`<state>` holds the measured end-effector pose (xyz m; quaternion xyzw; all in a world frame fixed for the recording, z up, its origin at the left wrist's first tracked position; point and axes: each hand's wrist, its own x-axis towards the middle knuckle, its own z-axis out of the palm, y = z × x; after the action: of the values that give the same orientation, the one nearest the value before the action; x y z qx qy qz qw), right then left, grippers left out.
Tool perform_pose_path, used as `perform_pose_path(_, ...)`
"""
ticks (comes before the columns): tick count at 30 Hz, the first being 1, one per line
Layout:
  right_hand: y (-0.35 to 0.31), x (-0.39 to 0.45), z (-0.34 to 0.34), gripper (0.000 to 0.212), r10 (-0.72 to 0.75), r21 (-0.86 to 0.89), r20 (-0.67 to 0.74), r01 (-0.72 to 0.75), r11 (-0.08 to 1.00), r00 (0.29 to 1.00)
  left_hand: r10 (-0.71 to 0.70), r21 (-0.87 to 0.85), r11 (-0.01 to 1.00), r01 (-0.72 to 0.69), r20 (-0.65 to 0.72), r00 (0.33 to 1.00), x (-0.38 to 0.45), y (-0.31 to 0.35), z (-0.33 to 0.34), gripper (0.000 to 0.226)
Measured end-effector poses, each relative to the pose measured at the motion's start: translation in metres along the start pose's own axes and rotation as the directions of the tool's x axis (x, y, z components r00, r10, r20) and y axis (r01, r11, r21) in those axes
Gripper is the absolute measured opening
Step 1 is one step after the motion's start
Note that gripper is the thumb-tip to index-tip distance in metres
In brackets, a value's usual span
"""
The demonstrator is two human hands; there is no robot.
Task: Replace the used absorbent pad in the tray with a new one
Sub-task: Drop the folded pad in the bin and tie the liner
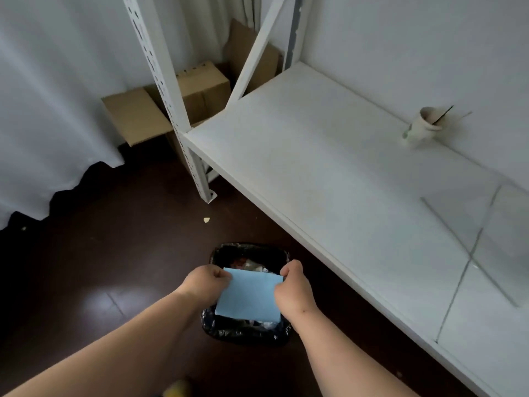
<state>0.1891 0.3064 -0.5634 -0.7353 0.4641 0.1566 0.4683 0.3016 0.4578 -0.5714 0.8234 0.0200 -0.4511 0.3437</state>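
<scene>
Above the black-lined waste bin [246,330] on the dark floor [100,253], both bare forearms reach forward and down from the bottom edge of the view, and between them hangs a light blue absorbent pad [248,296]. The left hand [206,283] pinches the pad's upper left corner, fingers curled in toward the thumb, knuckles up. The right hand [292,285] pinches the upper right corner the same way, its wrist slightly bent. The pad is held flat and taut between the two grips, its lower edge over the near rim of the bin, covering part of the opening; crumpled rubbish shows in the bin beyond the pad's top edge.

To the right runs a white shelf [329,179] with a slotted white upright [169,90] at its left corner. A small pale cup [422,127] with thin sticks in it sits near the shelf's back edge. Cardboard boxes [197,90] stand behind the upright; dark marks on the top of one are too small to read. A white curtain [51,96] hangs at left.
</scene>
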Motion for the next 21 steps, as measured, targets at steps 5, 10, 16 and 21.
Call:
perform_pose_path(5, 0.038, 0.059, 0.047, 0.012, 0.010, -0.053, 0.043, -0.007, 0.999, 0.999, -0.011, 0.080, 0.997, 0.008, 0.032, 0.999, 0.058, -0.032, 0.029, 0.027)
perform_pose_path(10, 0.064, 0.111, 0.082, 0.013, 0.035, -0.097, 0.064, -0.029, 0.995, 0.997, -0.006, 0.125, 0.992, -0.003, 0.068, 0.998, 0.108, -0.056, 0.053, 0.031)
perform_pose_path(16, 0.078, 0.138, 0.106, 0.027, 0.053, -0.179, 0.067, -0.041, 0.983, 0.996, -0.001, 0.195, 0.981, -0.014, 0.073, 0.997, 0.131, -0.070, 0.071, 0.041)
perform_pose_path(21, 0.066, 0.133, 0.100, 0.048, 0.094, -0.352, 0.086, -0.058, 0.934, 0.992, 0.014, 0.226, 0.974, -0.025, 0.048, 0.999, 0.132, -0.072, 0.071, 0.045)
